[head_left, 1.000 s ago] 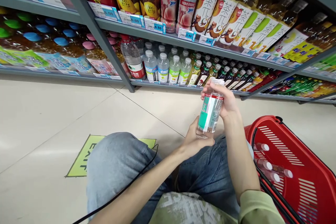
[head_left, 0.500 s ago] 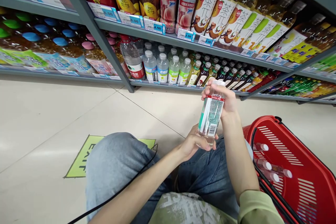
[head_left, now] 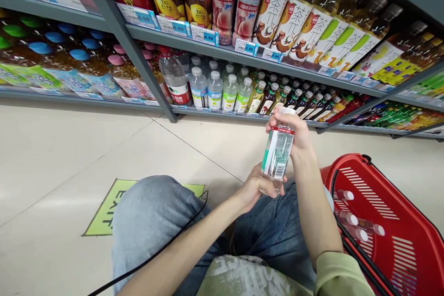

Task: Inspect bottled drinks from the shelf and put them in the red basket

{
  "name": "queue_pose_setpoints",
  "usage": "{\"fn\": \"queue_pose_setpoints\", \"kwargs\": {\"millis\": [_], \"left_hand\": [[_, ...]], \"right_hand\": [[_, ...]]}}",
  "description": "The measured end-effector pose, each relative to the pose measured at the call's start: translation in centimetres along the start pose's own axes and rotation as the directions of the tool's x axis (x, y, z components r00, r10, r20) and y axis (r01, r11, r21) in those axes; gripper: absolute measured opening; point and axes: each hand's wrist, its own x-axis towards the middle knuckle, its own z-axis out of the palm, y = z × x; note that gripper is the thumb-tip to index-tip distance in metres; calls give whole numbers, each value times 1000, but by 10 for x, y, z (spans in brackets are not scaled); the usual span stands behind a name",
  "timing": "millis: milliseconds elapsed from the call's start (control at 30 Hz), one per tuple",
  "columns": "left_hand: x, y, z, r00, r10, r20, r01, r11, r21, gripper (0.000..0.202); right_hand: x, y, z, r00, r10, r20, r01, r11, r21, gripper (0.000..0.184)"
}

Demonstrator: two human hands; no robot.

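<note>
Both my hands hold one clear plastic bottle (head_left: pixel 278 152) over my lap. It leans slightly, its white cap at the top and a barcode and small print facing me. My left hand (head_left: pixel 255 189) grips the bottle's base from below, thumb across the front. Near the neck, my right hand (head_left: pixel 297 132) wraps round the upper part from the right and behind, below the cap. Some fingers of each hand are hidden behind the bottle.
To my right stands a red shopping basket (head_left: pixel 374 173) with several white-capped bottles (head_left: pixel 354 226) lying in it. Ahead, grey shelves (head_left: pixel 222 48) carry rows of drinks with price tags. A yellow-green EXIT floor sign (head_left: pixel 104 212) lies left of my knee. A black cable (head_left: pixel 163 247) crosses my left leg.
The bottle has tilted very slightly and shifted a little to the left in my hands. Both hands keep the same grip; otherwise little differs.
</note>
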Motion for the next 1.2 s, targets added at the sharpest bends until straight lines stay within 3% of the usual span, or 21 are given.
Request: {"fn": "queue_pose_setpoints", "kwargs": {"millis": [333, 1200], "left_hand": [[7, -4, -12, 998, 13, 56, -16, 999, 48, 44], [6, -1, -11, 999, -52, -2, 52, 998, -28, 59]], "right_hand": [[-7, -3, 7, 998, -53, 43, 57, 993, -104, 22], [-9, -3, 7, 998, -57, 38, 62, 988, -139, 20]]}}
